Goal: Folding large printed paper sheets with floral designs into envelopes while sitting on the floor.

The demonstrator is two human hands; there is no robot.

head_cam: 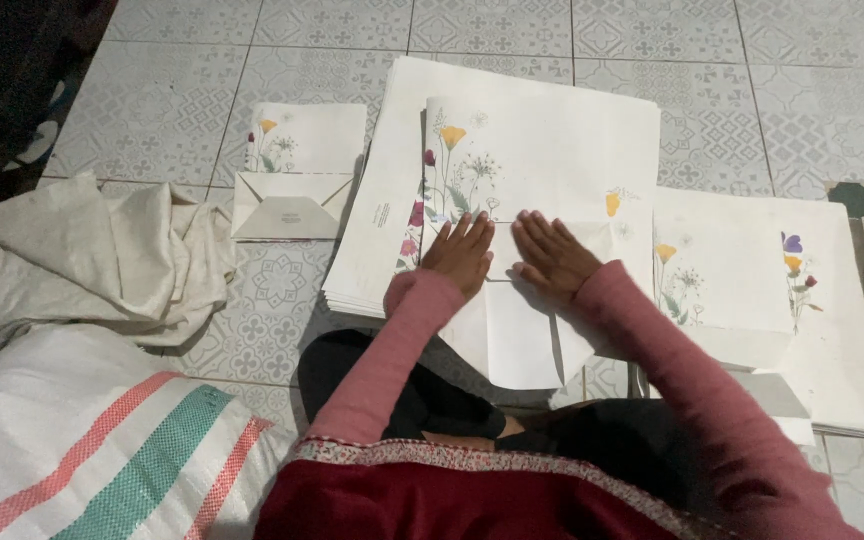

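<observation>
Here, a person sits on the tiled floor [182, 110] with both hands flat on a flowered paper sheet [542, 160]. The left hand [462, 252] and the right hand [550, 255] lie side by side, nearly touching, with fingers stretched out and pressing down. They grip nothing; they just push on the paper. This sheet is white with yellow and red flowers printed on it, and it lies on top of a big stack of white paper [382, 220] right in front of the person. Its lower part looks folded into flaps that point toward the person's knees, so the folding seems partly done, not finished. To the left, well apart from the hands, a finished envelope [297, 190] lies on the floor with its flap shut, so at least one looks all made. To the right, more flowered sheets [742, 270] lie spread out flat, and these look like they are not folded yet. A crumpled cream cloth [102, 250] sits on the far left, and a woven sack [92, 450] with pink and green stripes lies near the person's side.
</observation>
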